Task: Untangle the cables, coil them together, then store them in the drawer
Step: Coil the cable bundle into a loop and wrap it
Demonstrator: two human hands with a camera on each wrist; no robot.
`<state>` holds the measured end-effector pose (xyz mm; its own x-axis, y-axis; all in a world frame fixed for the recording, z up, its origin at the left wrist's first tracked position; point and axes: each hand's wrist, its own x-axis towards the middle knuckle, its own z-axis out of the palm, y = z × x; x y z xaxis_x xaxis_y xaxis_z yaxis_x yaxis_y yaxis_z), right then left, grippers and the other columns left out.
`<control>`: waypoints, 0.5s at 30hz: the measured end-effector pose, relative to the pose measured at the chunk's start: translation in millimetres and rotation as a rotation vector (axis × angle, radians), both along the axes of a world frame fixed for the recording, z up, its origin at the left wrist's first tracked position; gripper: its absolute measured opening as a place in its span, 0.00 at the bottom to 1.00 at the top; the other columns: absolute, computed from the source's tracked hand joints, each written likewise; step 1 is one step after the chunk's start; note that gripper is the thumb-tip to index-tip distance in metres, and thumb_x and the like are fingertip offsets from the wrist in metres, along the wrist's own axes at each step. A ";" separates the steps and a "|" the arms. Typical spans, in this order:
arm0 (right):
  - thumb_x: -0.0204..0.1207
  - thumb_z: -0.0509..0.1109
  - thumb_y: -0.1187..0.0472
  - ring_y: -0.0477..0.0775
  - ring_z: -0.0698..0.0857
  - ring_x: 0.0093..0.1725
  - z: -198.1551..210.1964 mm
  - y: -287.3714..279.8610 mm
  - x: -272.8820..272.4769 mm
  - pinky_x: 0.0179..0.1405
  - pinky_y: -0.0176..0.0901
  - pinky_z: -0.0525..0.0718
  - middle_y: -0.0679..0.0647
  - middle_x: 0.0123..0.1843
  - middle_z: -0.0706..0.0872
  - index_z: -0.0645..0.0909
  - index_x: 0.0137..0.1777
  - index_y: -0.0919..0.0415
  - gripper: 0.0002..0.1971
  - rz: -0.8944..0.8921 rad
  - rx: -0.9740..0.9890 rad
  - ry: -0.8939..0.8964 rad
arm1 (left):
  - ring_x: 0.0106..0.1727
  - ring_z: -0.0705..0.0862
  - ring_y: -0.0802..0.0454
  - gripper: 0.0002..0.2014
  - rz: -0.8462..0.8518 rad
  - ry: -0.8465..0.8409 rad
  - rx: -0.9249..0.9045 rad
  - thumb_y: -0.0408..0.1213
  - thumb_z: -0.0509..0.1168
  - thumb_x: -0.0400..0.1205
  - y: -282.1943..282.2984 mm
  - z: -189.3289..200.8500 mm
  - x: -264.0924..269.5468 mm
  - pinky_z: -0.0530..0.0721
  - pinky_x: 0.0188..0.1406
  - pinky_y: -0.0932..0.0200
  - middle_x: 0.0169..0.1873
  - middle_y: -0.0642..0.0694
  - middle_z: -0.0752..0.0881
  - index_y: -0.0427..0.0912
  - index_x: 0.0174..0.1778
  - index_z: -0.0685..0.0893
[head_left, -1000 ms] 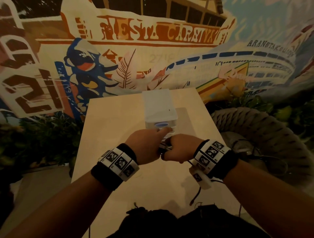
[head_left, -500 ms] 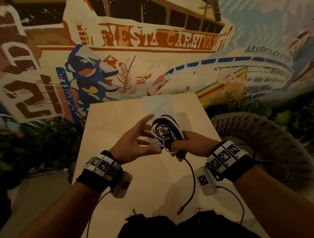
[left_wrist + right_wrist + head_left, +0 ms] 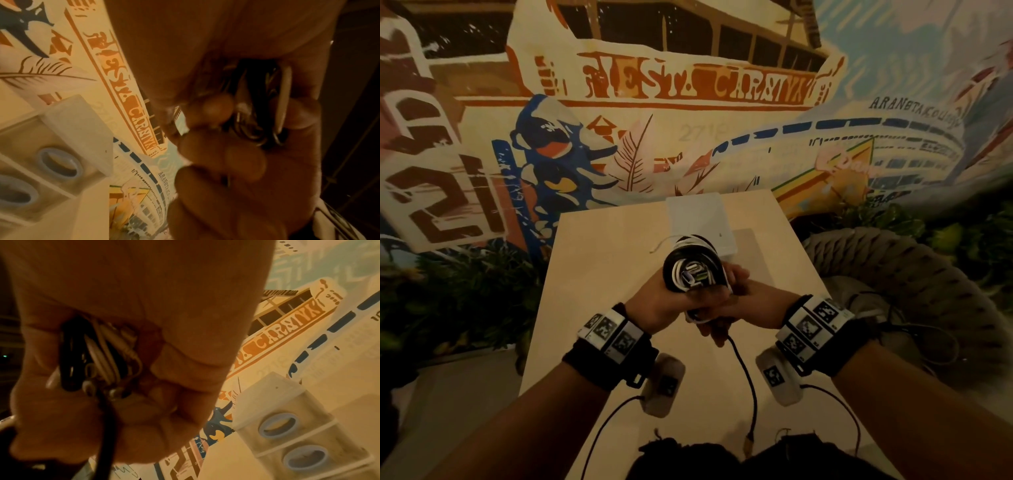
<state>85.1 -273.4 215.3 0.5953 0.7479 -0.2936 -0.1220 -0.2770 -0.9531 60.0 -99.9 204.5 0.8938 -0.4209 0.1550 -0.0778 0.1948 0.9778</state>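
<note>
- Holding: left hand (image 3: 657, 301) has its fingers curled round the coiled cable bundle (image 3: 693, 270) from the 9 o'clock side; bundle raised above the table (image 3: 599, 274).
- Bundle is black and white loops, with connector ends showing in the middle; a thin white end (image 3: 659, 246) sticks out at 10 o'clock.
- Right hand (image 3: 743, 301) wraps the bundle from 3 o'clock, touching the left hand.
- Loose black cable tail (image 3: 748, 387) hangs from the hands toward 6 o'clock.
- White drawer unit (image 3: 700, 219) stands at 12 o'clock behind the bundle; blue ring handles (image 3: 277, 425) face the hands, and both drawers look pushed in.
</note>
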 end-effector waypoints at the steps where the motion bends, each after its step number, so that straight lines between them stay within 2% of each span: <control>1: 0.77 0.74 0.58 0.65 0.86 0.40 -1.6 0.2 -0.2 0.47 0.59 0.88 0.60 0.40 0.88 0.85 0.50 0.55 0.05 -0.005 -0.022 0.005 | 0.55 0.91 0.48 0.09 0.028 -0.033 0.035 0.32 0.76 0.76 1.5 0.1 1.5 0.89 0.48 0.58 0.56 0.40 0.91 0.46 0.50 0.91; 3: 0.79 0.72 0.52 0.56 0.82 0.35 -5.3 0.3 -0.7 0.43 0.53 0.84 0.55 0.36 0.84 0.84 0.50 0.59 0.09 -0.004 -0.065 0.002 | 0.57 0.90 0.45 0.09 0.059 -0.086 0.084 0.28 0.75 0.78 3.4 -1.0 3.8 0.88 0.56 0.51 0.50 0.43 0.92 0.46 0.50 0.91; 6: 0.84 0.70 0.53 0.49 0.78 0.33 -4.5 0.0 -1.9 0.41 0.47 0.80 0.49 0.34 0.81 0.82 0.54 0.63 0.11 0.023 -0.091 -0.067 | 0.56 0.90 0.36 0.07 0.100 -0.114 0.094 0.27 0.74 0.80 2.7 0.4 2.8 0.88 0.59 0.38 0.48 0.39 0.91 0.42 0.50 0.90; 9: 0.84 0.70 0.52 0.43 0.77 0.33 -1.5 -3.4 -2.0 0.38 0.39 0.80 0.36 0.35 0.85 0.82 0.56 0.46 0.03 0.160 -0.181 -0.258 | 0.52 0.89 0.35 0.04 0.190 -0.158 0.086 0.35 0.74 0.79 6.5 6.9 2.0 0.88 0.56 0.38 0.46 0.40 0.91 0.46 0.48 0.90; 11: 0.86 0.67 0.50 0.47 0.78 0.34 -6.4 -7.6 0.0 0.39 0.41 0.81 0.44 0.36 0.84 0.85 0.59 0.49 0.08 0.147 -0.221 -0.276 | 0.51 0.88 0.33 0.04 0.232 -0.178 0.100 0.36 0.74 0.79 12.9 9.7 4.3 0.87 0.57 0.38 0.45 0.36 0.90 0.42 0.48 0.88; 13: 0.89 0.62 0.51 0.51 0.78 0.33 -13.4 -13.0 2.0 0.40 0.44 0.82 0.50 0.34 0.78 0.87 0.57 0.53 0.13 0.113 -0.229 -0.261 | 0.51 0.88 0.33 0.05 0.265 -0.174 0.118 0.37 0.74 0.78 20.3 10.4 5.8 0.87 0.57 0.41 0.44 0.35 0.90 0.41 0.47 0.88; 15: 0.89 0.61 0.50 0.51 0.78 0.32 -18.5 -18.4 2.5 0.40 0.46 0.83 0.50 0.34 0.76 0.88 0.55 0.54 0.15 0.084 -0.241 -0.228 | 0.52 0.89 0.34 0.05 0.296 -0.161 0.183 0.39 0.76 0.78 28.0 8.3 6.3 0.86 0.58 0.37 0.46 0.37 0.91 0.44 0.47 0.89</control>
<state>87.5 -291.8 196.8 0.6057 0.7221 -0.3342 0.1197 -0.4979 -0.8589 66.2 -71.9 212.8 0.9513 -0.1813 0.2493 -0.2597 -0.0355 0.9650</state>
